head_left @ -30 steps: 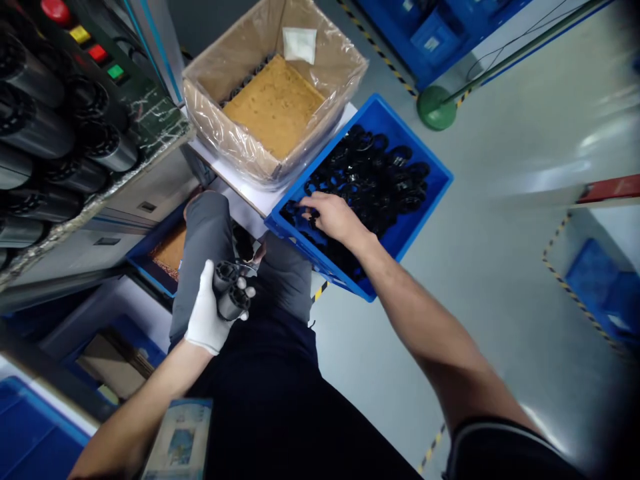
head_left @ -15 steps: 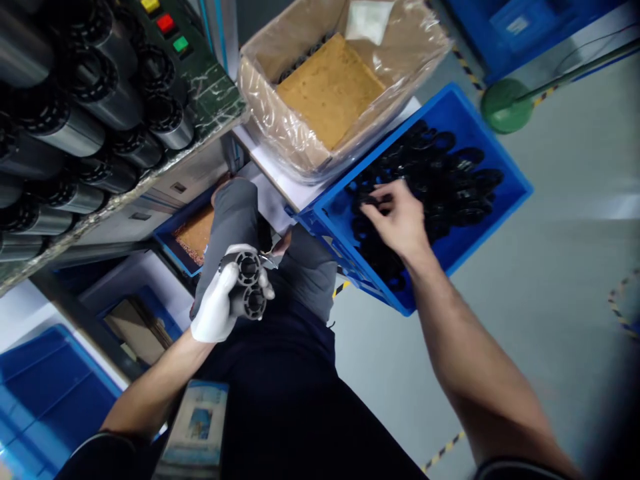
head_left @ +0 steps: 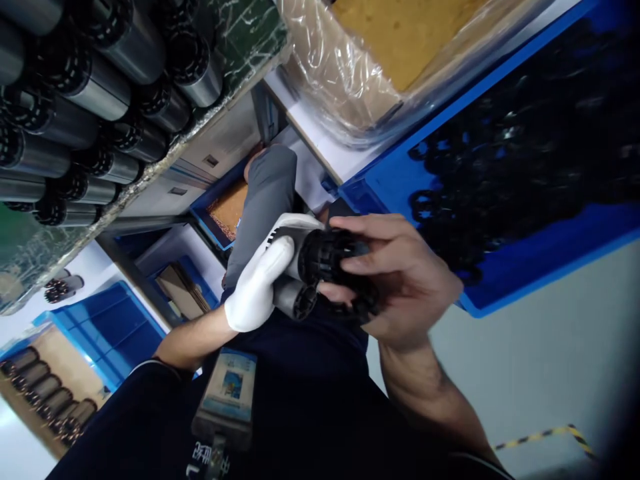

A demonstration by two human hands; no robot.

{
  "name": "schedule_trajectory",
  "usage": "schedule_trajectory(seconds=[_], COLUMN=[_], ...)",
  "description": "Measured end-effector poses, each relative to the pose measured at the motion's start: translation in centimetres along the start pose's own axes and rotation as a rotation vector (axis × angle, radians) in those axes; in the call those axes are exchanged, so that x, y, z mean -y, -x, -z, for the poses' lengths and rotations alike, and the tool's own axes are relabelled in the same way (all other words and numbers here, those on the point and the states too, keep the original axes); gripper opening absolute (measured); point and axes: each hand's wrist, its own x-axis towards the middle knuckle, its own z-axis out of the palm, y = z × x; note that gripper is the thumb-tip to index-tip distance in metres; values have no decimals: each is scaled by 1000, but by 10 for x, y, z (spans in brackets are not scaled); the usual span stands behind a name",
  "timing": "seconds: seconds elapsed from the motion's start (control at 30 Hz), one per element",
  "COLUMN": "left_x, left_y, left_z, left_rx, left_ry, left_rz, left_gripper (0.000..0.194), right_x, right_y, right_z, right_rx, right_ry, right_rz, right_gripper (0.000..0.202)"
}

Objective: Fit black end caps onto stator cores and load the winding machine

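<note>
My left hand (head_left: 256, 288), in a white glove, is closed around two grey metal cylinders (head_left: 287, 296) held side by side above my lap. Slots show in the end of the lower one. My bare right hand (head_left: 407, 277) grips black plastic rings. One black ring (head_left: 320, 256) sits against the right end of the upper cylinder, with my thumb and fingers on it. Another black ring (head_left: 369, 301) hangs lower in the same hand, partly hidden by the fingers. Whether the first ring is seated on the cylinder, I cannot tell.
Right of me, a blue crate (head_left: 480, 308) holds many black rings. Behind it stands a plastic-lined carton (head_left: 345, 80). Metal cylinders with black ends (head_left: 193, 73) crowd the green bench (head_left: 245, 40) at upper left. A blue bin (head_left: 120, 333) and copper-wound parts (head_left: 50, 393) lie lower left.
My right hand has left the crate with black rings and come to the cylinders in my left hand. The cylinders have turned to face right, and the view has shifted closer.
</note>
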Motion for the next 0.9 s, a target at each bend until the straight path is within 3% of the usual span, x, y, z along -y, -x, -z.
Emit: schedule_trajectory(seconds=[0.17,0.27,0.43,0.6,0.73,0.9], left_x=[4,7,6,9,17,18], left_y=[-1,-1,-1,-1,-5,-13], left_z=[-1,1,8,13,17,16], left_rx=[31,49,111,148,111,121], left_ry=[-142,-154,-230,-255,-193,126], left_rz=[-136,-181,-262,-224,-231,-47], left_gripper=[47,44,37,44,47,48], right_x=[5,13,19,17,15,17], right_y=[0,2,6,10,14,9], right_z=[5,8,10,4,2,20], right_rx=[76,129,92,127,133,176], right_ry=[34,82,93,115,248,331], right_rz=[-67,-116,-191,-133,-46,-211], right_gripper=[56,55,56,55,46,33])
